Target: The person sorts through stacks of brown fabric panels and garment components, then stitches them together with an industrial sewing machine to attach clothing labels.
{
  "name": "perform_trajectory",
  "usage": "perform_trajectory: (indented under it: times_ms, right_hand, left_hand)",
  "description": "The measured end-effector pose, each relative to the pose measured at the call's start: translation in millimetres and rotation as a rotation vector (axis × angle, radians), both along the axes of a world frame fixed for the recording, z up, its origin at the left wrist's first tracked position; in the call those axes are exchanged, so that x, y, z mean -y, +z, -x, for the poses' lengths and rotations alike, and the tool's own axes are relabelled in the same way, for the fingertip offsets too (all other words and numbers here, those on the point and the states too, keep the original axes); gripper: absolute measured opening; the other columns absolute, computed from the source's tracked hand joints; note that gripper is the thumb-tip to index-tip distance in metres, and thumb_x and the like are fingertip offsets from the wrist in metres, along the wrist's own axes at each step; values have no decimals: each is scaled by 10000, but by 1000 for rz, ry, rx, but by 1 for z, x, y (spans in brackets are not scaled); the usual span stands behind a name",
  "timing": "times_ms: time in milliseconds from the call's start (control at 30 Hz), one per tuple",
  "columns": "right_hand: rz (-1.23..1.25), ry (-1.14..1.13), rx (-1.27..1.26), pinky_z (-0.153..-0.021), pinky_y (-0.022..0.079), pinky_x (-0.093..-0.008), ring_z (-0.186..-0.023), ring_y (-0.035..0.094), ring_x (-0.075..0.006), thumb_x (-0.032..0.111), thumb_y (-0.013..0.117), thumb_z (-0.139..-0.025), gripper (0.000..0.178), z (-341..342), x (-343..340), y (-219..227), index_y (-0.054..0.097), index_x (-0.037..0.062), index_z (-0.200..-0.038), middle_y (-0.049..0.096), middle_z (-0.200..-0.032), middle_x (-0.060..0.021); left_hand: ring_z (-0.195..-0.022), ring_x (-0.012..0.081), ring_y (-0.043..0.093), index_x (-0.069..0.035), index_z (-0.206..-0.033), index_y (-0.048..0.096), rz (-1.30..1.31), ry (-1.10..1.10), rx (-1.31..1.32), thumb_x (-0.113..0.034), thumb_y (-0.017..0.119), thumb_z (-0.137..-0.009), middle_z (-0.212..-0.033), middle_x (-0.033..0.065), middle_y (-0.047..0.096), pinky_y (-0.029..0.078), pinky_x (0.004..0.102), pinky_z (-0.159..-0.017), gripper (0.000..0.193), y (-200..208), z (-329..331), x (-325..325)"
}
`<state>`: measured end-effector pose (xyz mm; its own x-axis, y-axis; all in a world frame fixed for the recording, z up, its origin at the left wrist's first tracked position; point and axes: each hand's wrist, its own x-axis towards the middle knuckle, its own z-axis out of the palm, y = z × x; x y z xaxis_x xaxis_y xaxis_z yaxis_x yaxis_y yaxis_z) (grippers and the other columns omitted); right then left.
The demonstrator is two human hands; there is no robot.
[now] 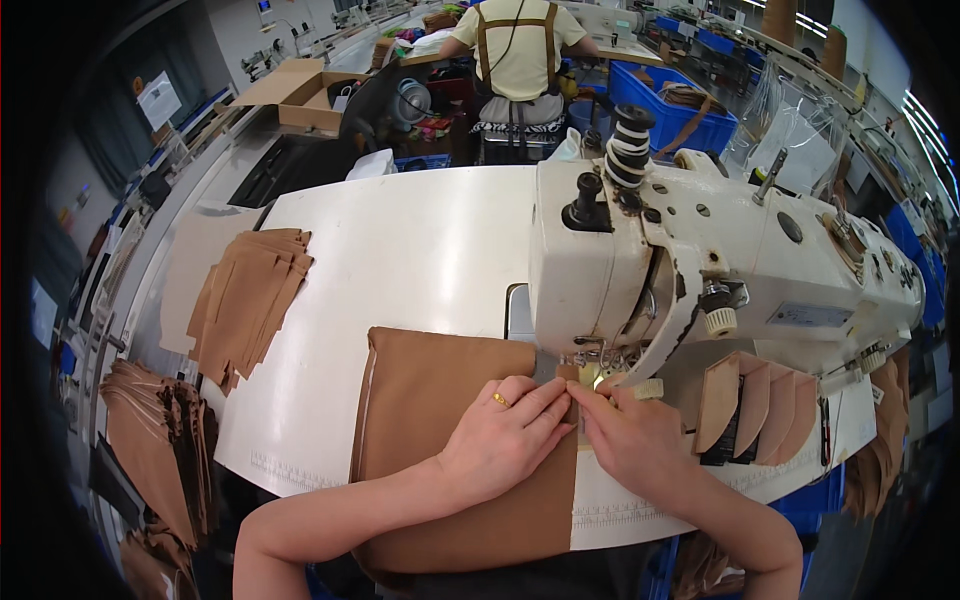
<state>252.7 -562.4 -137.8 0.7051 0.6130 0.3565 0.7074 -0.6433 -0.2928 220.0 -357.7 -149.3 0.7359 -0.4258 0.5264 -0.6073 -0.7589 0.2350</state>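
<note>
A large brown panel of leather-like material (430, 390) lies flat on the white table, its right edge running up to the sewing machine (610, 260). My left hand (510, 430), with a ring on one finger, rests on this panel. Its fingers are bent together and pinch the panel's right edge just before the needle area. From the other side my right hand (635, 435) meets it, thumb and forefinger closed at the same spot. A small brown tab (568, 371) shows between the fingertips and the presser foot. The fingers hide exactly what each tip grips.
Stacked brown pieces (255, 295) lie on the table's left, with more hanging pieces (160, 430) beyond the edge. A holder with curved brown pieces (760, 410) stands right of my right hand. Another person (515, 50) sits ahead, near a blue crate (670, 105) and a cardboard box (310, 100).
</note>
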Motion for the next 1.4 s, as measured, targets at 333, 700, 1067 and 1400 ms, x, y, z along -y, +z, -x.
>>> perform_trajectory:
  times_ms: [333,700,1067,1400]
  right_hand:
    - [0,-48,52,-603,538,-380,-739,619,-270,90,686,-832,239,1,-7,0,663,65,-1069,650,-895,-62]
    - [-59,156,-422,-624,552,-288,-615,645,-194,261,760,-872,192,160,60,-39,671,101,-815,630,-732,-22]
    - [-761,146,-1602,-707,492,-242,-773,580,-78,370,359,-1122,490,160,22,-41,677,-1,-1155,712,-949,-50]
    - [-770,-73,-1671,-503,446,-202,-580,593,-66,381,432,-1096,467,169,15,-18,693,2,-1012,730,-798,-89]
  left_hand:
    - [-1024,264,584,-24,-1071,721,23,-4,18,-137,757,-849,-1151,74,672,488,384,-882,253,-2,-5,-1]
    - [-1011,273,584,-30,-1098,721,30,-48,17,-141,751,-860,-1142,74,665,497,376,-869,263,5,-21,-6]
    - [-1065,255,614,-108,-996,724,73,-304,-144,-307,859,-756,-1155,53,653,472,442,-928,340,18,103,-14]
    - [-1069,201,606,-85,-1174,727,-183,-218,116,-143,651,-821,-1185,61,687,482,390,-987,366,4,186,-19]
